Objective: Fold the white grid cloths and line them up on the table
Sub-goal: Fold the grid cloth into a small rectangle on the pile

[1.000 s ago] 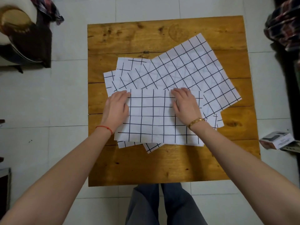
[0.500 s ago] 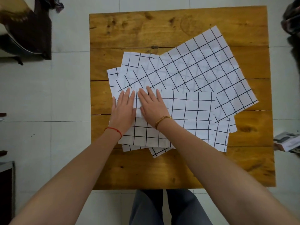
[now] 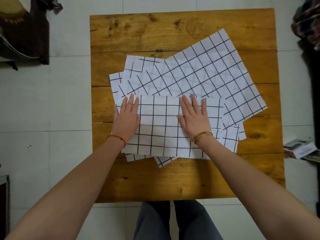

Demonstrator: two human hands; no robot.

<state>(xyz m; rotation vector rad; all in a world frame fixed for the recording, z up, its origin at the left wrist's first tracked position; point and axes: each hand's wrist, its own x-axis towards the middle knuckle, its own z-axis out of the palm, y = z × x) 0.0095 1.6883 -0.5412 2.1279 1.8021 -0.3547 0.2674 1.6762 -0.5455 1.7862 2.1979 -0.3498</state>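
Observation:
A folded white grid cloth (image 3: 161, 129) lies on top of a loose pile at the middle of the wooden table (image 3: 173, 179). My left hand (image 3: 127, 118) presses flat on its left end, fingers spread. On its right half my right hand (image 3: 194, 118) lies flat too, palm down. Behind them a larger unfolded grid cloth (image 3: 199, 71) sits askew, reaching toward the table's far right. Corners of other grid cloths (image 3: 136, 64) poke out under the pile at the left, the near edge and the right.
A small box (image 3: 301, 148) lies on the tiled floor right of the table. Dark furniture and fabric (image 3: 22, 37) stand at the far left, patterned fabric (image 3: 308, 28) at the far right. My legs show below the near table edge.
My right hand slid from beside my left hand rightward across the folded cloth. My left hand stayed on the left end. The view shifted slightly.

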